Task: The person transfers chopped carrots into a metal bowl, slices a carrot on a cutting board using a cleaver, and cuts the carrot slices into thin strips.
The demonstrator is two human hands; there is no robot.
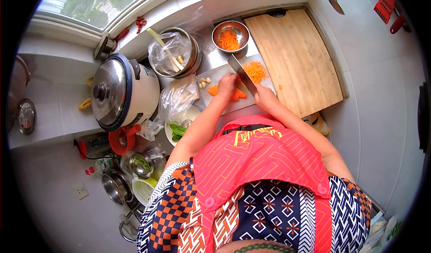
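Observation:
My right hand (266, 98) is closed around the handle of a kitchen knife (243, 74), its broad blade angled up and left over a pale cutting board (218, 74). Beside the blade, my left hand (227, 86) has its fingers curled together against a carrot, mostly hidden by the hand. Larger carrot pieces (241, 94) lie below and beside this hand. Finely chopped carrot (255, 71) is heaped right of the blade. Several garlic cloves (205, 80) sit on the board's left side. Just beyond the board, a metal bowl (245, 32) contains more chopped carrot (228, 41).
A large wooden board (296, 59) lies on the right. On the left stand a rice cooker (143, 89), a pot (196, 57) with a plastic bag (166, 55), and a white bowl (193, 113) holding green leaves (178, 131). The window ledge (197, 3) borders the far side.

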